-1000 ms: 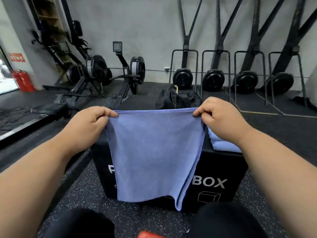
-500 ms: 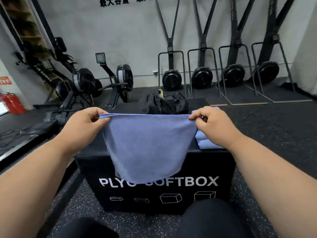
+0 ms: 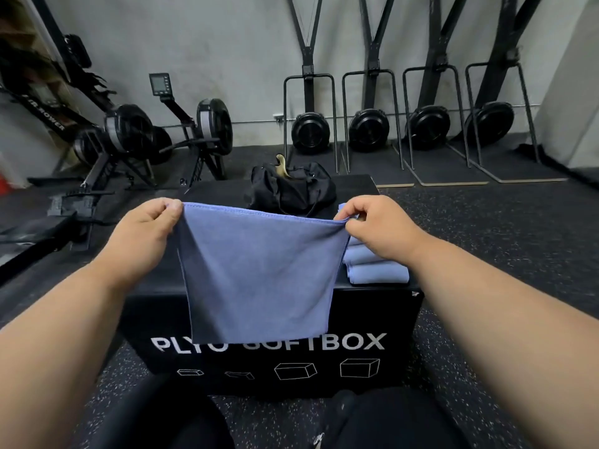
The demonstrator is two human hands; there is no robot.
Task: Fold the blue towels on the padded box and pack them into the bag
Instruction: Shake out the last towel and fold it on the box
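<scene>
Hanging by its top edge between a person's two hands, a blue towel (image 3: 259,277) spans left to right above the black padded box (image 3: 372,319), its lower edge draped over the box's front face, where white lettering reads "PLYO SOFTBOX" with the middle letters covered. The left hand (image 3: 142,234) and the right hand (image 3: 376,228) each pinch an upper corner, fingers (image 3: 168,207) curled tight on the cloth. A stack of folded blue towels (image 3: 372,267) lies on the box at right, a black bag (image 3: 291,192) at its far edge.
</scene>
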